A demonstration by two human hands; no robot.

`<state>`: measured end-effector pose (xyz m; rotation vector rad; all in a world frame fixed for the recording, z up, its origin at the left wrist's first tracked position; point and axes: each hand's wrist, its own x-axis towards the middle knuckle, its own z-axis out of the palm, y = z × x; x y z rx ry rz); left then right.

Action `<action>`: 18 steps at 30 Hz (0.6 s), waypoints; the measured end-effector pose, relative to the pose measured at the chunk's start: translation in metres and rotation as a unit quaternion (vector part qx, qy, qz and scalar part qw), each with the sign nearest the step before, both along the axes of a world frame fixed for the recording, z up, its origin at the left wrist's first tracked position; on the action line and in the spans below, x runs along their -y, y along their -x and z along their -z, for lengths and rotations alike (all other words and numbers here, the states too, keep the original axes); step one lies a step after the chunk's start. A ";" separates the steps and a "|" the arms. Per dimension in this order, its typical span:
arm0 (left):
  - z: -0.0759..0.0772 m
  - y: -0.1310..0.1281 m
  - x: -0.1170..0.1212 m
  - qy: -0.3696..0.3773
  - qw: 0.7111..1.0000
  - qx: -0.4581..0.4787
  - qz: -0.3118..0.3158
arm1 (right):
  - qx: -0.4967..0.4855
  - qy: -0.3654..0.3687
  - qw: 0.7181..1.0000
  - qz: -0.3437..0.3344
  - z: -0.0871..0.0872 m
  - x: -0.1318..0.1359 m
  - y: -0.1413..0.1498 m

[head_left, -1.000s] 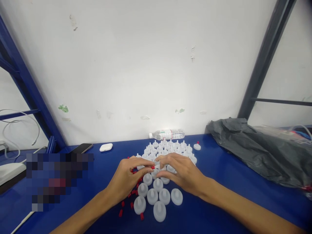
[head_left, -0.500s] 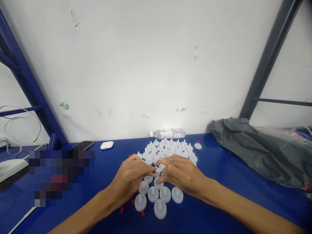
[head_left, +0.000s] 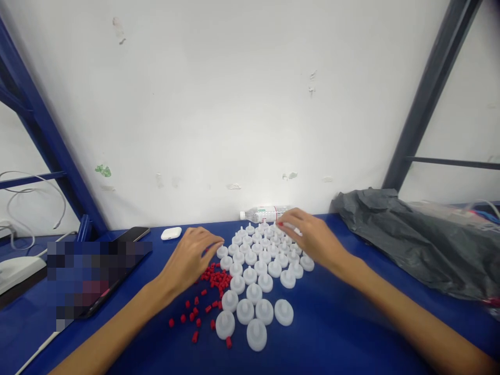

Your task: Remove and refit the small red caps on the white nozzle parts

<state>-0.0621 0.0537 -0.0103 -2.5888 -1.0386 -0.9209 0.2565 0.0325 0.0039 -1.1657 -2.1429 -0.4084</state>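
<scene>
My right hand (head_left: 307, 232) is at the back right of a group of white plastic discs with upright nozzles (head_left: 265, 283). Its fingers pinch a small nozzled disc with a red cap (head_left: 279, 224), mostly hidden by the hand. My left hand (head_left: 193, 255) is over the left edge of the group, thumb and forefinger drawn together at the nozzle of one disc (head_left: 222, 252). Whether they grip it cannot be made out. Beneath and in front of the left hand lies a scatter of small red caps (head_left: 219, 278).
A clear plastic bottle (head_left: 265, 214) lies along the wall. On the left are a white earphone case (head_left: 171, 233) and a phone (head_left: 135, 234). A dark grey plastic bag (head_left: 390, 245) covers the right side. A blue metal post (head_left: 50, 135) rises at left.
My hands have parted from the middle of the group. The right went back and right with the capped disc; the left moved left and back, uncovering the red caps.
</scene>
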 end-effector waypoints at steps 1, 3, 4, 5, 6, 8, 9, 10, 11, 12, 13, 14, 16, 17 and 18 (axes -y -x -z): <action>0.000 0.004 -0.004 0.024 0.999 -0.006 -0.032 | -0.004 0.014 0.999 0.036 -0.005 -0.004 -0.010; 0.001 0.012 -0.011 0.075 0.994 -0.021 -0.082 | 0.006 0.063 0.990 0.125 -0.014 -0.009 -0.027; 0.002 0.015 -0.014 0.098 0.990 -0.028 -0.099 | 0.016 0.094 0.981 0.168 -0.017 -0.011 -0.035; 0.003 0.018 -0.017 0.115 0.987 -0.032 -0.111 | 0.027 0.123 0.971 0.205 -0.020 -0.013 -0.041; 0.004 0.021 -0.020 0.128 0.984 -0.034 -0.119 | 0.036 0.148 0.961 0.232 -0.021 -0.014 -0.047; 0.005 0.026 -0.024 0.140 0.981 -0.034 -0.128 | 0.048 0.180 0.946 0.264 -0.019 -0.017 -0.058; 0.006 0.028 -0.026 0.142 0.981 -0.033 -0.132 | 0.053 0.190 0.942 0.273 -0.017 -0.018 -0.062; 0.006 0.030 -0.028 0.144 0.980 -0.033 -0.136 | 0.059 0.201 0.937 0.281 -0.014 -0.019 -0.066; 0.007 0.032 -0.029 0.147 0.979 -0.033 -0.139 | 0.065 0.213 0.932 0.287 -0.011 -0.020 -0.069; 0.007 0.033 -0.030 0.150 0.978 -0.034 -0.140 | 0.070 0.225 0.927 0.291 -0.008 -0.021 -0.072; 0.007 0.034 -0.031 0.153 0.977 -0.036 -0.141 | 0.074 0.236 0.924 0.293 -0.005 -0.022 -0.073; 0.008 0.034 -0.031 0.157 0.977 -0.038 -0.140 | 0.077 0.246 0.921 0.294 -0.003 -0.022 -0.074; 0.008 0.034 -0.031 0.163 0.976 -0.041 -0.138 | 0.081 0.258 0.916 0.296 -0.001 -0.023 -0.074; 0.008 0.034 -0.031 0.166 0.976 -0.042 -0.138 | 0.082 0.261 0.915 0.298 -0.001 -0.023 -0.073; 0.008 0.034 -0.031 0.168 0.975 -0.043 -0.138 | 0.082 0.261 0.914 0.300 -0.002 -0.023 -0.073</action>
